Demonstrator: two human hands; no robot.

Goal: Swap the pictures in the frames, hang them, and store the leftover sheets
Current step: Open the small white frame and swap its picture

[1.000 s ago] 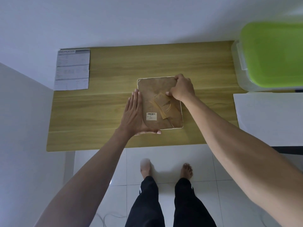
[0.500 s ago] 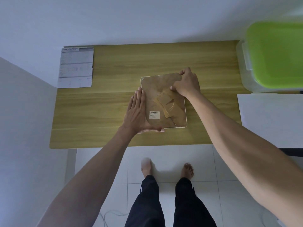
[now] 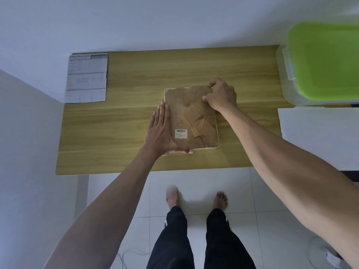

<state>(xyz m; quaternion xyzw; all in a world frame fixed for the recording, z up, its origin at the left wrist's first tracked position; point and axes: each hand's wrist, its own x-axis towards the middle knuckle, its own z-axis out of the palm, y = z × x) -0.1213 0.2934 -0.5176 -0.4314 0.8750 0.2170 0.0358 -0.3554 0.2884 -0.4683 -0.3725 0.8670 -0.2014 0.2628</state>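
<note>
Wooden table — white wall, tiled floor — green-lidded box

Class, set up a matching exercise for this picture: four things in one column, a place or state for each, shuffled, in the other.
Things:
1. frame
2. printed sheet
3. left hand
4. green-lidded box

Places or states:
A. far left corner of the table
B. flat, fingers straight, at the frame's left edge
C. face down, mid-table
D. right end of the table

Pairs: 1-C, 2-A, 3-B, 4-D
</note>
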